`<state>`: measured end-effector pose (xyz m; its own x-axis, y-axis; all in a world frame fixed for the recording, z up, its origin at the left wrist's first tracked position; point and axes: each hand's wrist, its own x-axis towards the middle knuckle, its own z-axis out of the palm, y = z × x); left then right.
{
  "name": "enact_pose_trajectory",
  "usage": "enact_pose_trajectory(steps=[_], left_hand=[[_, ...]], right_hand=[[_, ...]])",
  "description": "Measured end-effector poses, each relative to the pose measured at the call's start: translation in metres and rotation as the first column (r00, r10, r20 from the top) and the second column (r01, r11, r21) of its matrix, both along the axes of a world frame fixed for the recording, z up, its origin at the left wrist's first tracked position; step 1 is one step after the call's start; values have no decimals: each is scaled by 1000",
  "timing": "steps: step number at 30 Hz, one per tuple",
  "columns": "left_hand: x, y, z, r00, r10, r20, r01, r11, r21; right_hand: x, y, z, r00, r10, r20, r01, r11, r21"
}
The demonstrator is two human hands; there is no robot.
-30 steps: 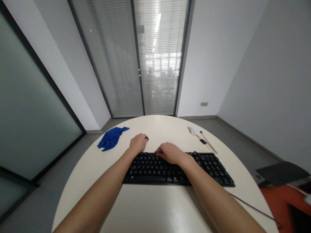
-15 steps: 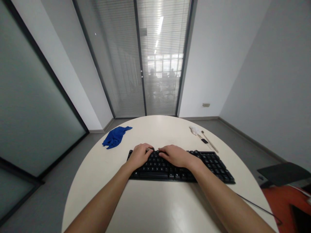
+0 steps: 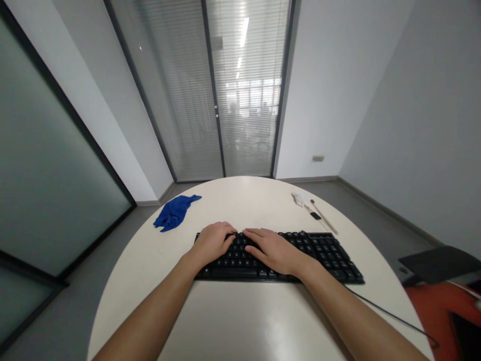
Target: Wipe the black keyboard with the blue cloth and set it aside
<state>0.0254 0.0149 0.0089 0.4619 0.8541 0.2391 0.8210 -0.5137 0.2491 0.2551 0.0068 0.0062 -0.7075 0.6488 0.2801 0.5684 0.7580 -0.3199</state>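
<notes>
A black keyboard (image 3: pixel 233 273) lies across the round table in front of me. Over its upper left keys rests my left hand (image 3: pixel 215 242), fingers stretched towards the back edge and thumb apart from them. My right hand (image 3: pixel 276 250) lies flat over the middle keys, its fingers reaching left and its thumb spread below. The fingertips of both hands are close together near the top row, with a small gap between them. Nothing shows in either hand, though the undersides of the fingers are hidden.
On the cream tabletop (image 3: pixel 225 321), a crumpled blue cloth (image 3: pixel 176 212) lies at the back left. At the back right are a white crumpled piece (image 3: pixel 300 199), a thin brush (image 3: pixel 323 216) and a small black item (image 3: pixel 315 215). A cable (image 3: pixel 391 314) runs off the right edge, near a red chair (image 3: pixel 432 311).
My right hand has flattened and spread its thumb, and the fingers of my left hand have straightened over the keys. The view has shifted slightly; more of the cable shows.
</notes>
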Motion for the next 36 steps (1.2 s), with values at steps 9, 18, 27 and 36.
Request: enact_pose_trajectory(steps=[9,18,27,36], left_hand=[[0,1,-2,1000,13,-9,-13,999,-41],[-1,-10,-3,998,-68,-11,68,998,-11],[-3,-4,-6,997,-38,70,39,999,-12],[-107,38,-29,773,617,148,-633,732,253]], right_hand=[[-4,-3,1,998,-23,51,23,1000,1],[-11,-9,2,994,-78,80,77,997,8],[-8,-8,-6,995,-76,61,75,997,24],[-8,-9,-3,994,-82,73,82,997,9]])
